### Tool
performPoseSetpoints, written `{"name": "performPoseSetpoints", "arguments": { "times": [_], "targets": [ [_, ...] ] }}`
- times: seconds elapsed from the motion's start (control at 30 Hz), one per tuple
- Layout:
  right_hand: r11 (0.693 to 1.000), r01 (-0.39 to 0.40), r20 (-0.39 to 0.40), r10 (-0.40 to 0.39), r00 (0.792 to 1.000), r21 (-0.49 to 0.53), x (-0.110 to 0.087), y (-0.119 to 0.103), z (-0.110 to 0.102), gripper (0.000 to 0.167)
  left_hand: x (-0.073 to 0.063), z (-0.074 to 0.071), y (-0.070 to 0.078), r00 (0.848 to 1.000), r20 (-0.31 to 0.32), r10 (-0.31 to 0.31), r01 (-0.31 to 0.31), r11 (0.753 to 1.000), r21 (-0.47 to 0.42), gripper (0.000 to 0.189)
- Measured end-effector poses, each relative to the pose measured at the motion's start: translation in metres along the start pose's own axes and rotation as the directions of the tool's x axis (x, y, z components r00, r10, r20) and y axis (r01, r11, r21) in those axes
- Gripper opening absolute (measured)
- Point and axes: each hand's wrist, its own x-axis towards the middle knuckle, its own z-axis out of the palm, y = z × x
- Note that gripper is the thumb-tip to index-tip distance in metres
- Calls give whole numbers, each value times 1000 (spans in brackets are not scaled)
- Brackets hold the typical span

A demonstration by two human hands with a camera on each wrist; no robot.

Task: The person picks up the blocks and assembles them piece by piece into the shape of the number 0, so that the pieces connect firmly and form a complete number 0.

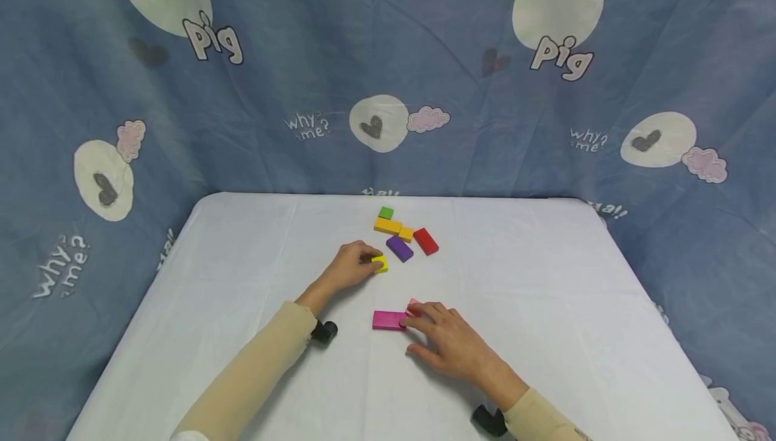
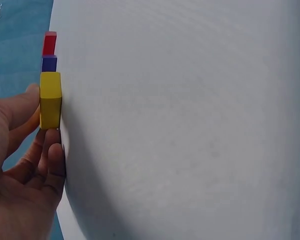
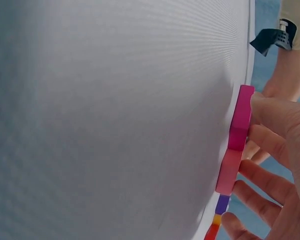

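Note:
My left hand [image 1: 350,268] pinches a yellow block [image 1: 380,264] between thumb and fingers, on or just over the white table. The left wrist view shows this yellow block [image 2: 50,100] upright at the fingertips. Nearer the front edge lies a flat magenta block [image 1: 386,320], and a pink block [image 1: 413,306] meets its right end. Over these two, my right hand [image 1: 451,345] spreads loosely, a fingertip on the magenta block's right end. In the right wrist view the pink block [image 3: 229,171] adjoins the magenta block [image 3: 241,117], with fingers beside both.
Beyond my left hand lie a purple block [image 1: 399,248], a red block [image 1: 426,242], a long orange-yellow block [image 1: 387,225], a small orange-yellow block [image 1: 406,233] and a green block [image 1: 386,213]. A blue printed curtain [image 1: 327,44] hangs behind the white table [image 1: 545,293].

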Motion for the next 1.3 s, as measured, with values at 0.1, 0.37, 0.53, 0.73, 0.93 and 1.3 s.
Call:
{"name": "performPoseSetpoints", "arguments": {
  "times": [0.1,0.37,0.53,0.73,0.93,1.3],
  "targets": [
    [1000,2,-3,-2,1000,0,0,0,1,46,-1,0,0,1000,6,-14,14,1000,-6,27],
    [1000,10,-9,-10,1000,-3,0,0,2,45,-4,-1,-3,1000,14,-13,13,1000,-2,25],
    [1000,-7,13,7,1000,3,0,0,1,45,-8,-2,-4,999,37,-8,8,1000,-15,24],
    [1000,5,-1,-5,1000,-5,-1,0,1,45,-13,-6,-4,998,70,3,-1,1000,-30,22],
    [1000,2,1,-2,1000,0,-1,0,1,45,-18,-8,-3,996,89,19,-17,999,-28,22],
    [1000,4,-20,-4,1000,12,-1,0,1,45,-23,-13,-3,991,122,52,-47,998,-45,23]
  ]
}}
